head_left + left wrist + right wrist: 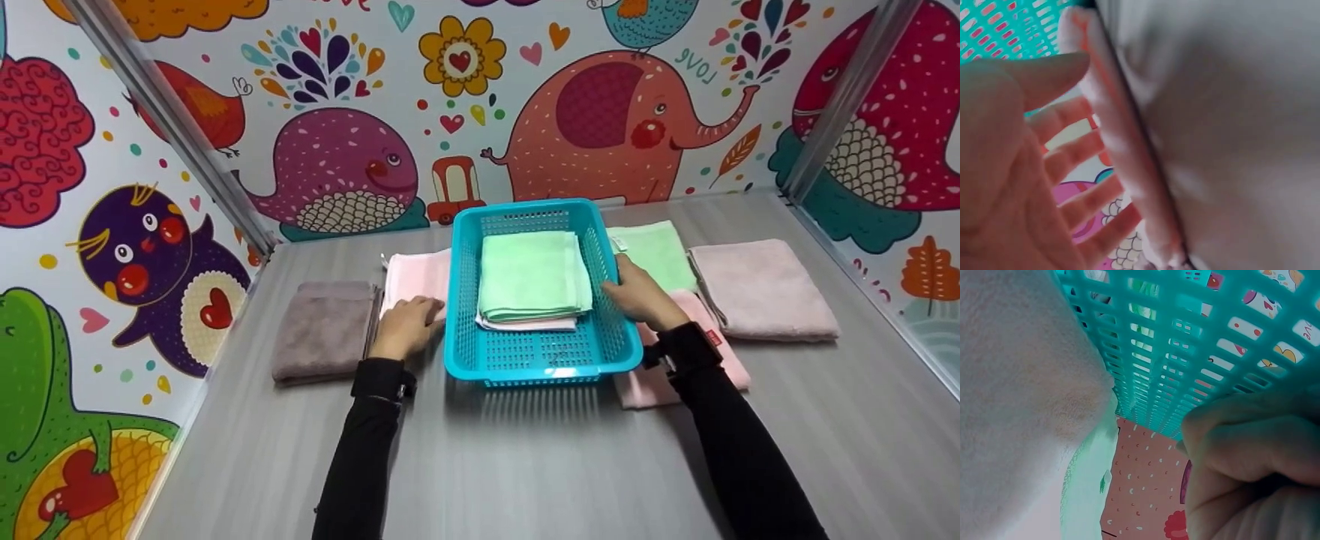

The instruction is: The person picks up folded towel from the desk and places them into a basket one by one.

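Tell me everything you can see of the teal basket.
The teal basket looks plastic: rectangular, open-topped, with a smooth rim and perforated walls and base. Open side up, it holds a folded green cloth over pale pink fabric. The right hand grips its right side; whether its base touches the table is unclear.

The person wears long black sleeves, the left sleeve [356, 465] and the right sleeve [742, 446] both plain and fairly close-fitting. At the far end of each sits a broad black band: the left wristband [377, 379] has a small dark block on its right side, and the right wristband [690, 349] carries a dark knob on its left, too small to make out. Past the bands, the left hand [406, 325] and right hand [643, 295] are bare.
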`<control>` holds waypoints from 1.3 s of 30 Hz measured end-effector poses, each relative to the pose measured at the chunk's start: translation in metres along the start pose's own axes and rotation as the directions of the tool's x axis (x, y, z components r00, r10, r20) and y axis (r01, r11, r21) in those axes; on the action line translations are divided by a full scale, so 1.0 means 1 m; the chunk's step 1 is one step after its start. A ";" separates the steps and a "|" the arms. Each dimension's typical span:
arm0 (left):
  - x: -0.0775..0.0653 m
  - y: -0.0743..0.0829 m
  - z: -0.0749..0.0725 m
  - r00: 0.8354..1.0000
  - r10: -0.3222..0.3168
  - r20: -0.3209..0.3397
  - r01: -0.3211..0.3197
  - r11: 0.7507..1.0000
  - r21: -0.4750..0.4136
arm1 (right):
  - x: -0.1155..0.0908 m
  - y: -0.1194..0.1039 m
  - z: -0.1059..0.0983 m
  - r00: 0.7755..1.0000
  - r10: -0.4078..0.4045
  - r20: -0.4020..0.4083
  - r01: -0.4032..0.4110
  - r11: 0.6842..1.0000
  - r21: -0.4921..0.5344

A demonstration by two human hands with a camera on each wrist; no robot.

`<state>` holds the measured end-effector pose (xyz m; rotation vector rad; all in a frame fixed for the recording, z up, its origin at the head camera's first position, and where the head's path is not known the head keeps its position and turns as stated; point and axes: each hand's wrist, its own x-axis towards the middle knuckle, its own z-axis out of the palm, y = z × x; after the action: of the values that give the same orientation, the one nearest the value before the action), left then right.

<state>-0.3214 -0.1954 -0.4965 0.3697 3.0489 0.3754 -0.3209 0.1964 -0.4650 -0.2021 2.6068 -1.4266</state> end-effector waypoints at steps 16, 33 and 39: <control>-0.062 0.035 -0.011 0.995 0.095 -0.004 -0.094 0.988 0.123 | 0.001 0.002 -0.001 1.000 0.007 -0.005 -0.007 1.000 -0.026; -0.119 0.049 -0.014 0.951 0.256 0.171 -0.247 0.966 -0.077 | -0.002 0.000 -0.004 1.000 0.003 -0.021 -0.003 1.000 -0.022; -0.124 0.017 -0.039 0.995 0.009 0.103 -0.007 1.000 -0.019 | 0.000 0.003 -0.003 1.000 -0.001 -0.027 0.000 0.999 -0.054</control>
<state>-0.2006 -0.2182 -0.4528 0.3882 2.9423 0.3719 -0.3218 0.2006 -0.4660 -0.1915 2.6695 -1.3694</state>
